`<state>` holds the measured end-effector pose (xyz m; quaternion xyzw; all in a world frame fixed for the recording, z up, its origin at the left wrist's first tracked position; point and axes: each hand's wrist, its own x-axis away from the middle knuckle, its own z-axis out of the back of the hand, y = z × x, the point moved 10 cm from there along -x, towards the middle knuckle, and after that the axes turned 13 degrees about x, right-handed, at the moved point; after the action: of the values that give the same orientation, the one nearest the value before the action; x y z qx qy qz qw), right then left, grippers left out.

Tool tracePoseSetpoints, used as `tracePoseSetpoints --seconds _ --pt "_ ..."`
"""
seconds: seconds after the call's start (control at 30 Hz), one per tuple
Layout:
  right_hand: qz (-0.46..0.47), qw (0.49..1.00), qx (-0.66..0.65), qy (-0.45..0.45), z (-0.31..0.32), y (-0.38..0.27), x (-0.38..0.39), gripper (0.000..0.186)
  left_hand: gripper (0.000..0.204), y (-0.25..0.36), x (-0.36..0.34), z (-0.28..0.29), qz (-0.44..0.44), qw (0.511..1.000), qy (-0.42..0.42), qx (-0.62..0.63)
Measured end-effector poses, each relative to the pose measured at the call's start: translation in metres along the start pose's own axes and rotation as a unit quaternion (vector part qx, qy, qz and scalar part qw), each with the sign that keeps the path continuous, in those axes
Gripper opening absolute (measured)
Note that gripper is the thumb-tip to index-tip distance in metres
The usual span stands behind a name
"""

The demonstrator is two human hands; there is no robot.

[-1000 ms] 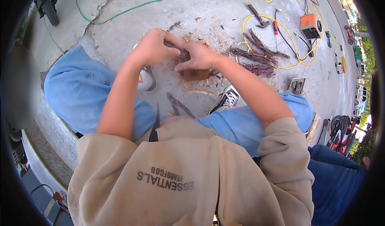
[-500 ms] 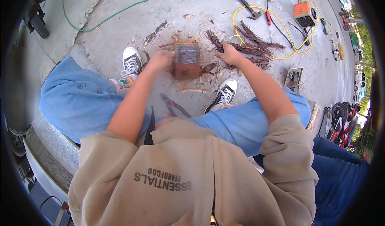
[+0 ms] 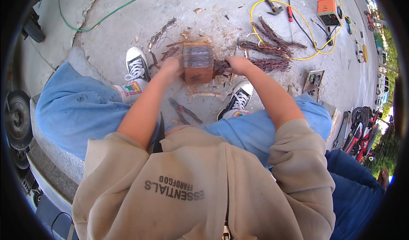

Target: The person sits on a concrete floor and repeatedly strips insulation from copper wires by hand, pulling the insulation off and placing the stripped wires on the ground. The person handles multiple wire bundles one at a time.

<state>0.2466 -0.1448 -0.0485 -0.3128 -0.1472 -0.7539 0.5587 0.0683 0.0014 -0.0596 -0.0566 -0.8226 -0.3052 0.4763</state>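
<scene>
Between my shoes on the ground stands a rusty brown block with grey wire wound across its top, like a transformer core. My left hand is at its left side; the hand is smeared by motion and its fingertips are hidden. To the right of the block, my right hand is closed around a bundle of dark reddish wire, whose end meets the block's right side. Several more bundles of the same wire lie beyond that hand. Pliers rest on the ground nearer to me.
At the far right are a hammer, a red-handled screwdriver, a yellow cable and an orange box. A green hose crosses the far left. Loose wire and scraps surround the block. Another person's leg is at the right.
My right hand has come down nearer to me with its wire bundle, whose end has gone from beyond the block's right corner to its right side. My left hand stays by the block.
</scene>
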Motion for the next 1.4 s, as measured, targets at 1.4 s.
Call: tracePoseSetpoints --seconds 1.4 --pt "0.091 0.839 -0.431 0.318 0.201 -0.152 0.050 0.031 0.039 0.171 0.199 -0.052 -0.383 0.907 -0.059 -0.165"
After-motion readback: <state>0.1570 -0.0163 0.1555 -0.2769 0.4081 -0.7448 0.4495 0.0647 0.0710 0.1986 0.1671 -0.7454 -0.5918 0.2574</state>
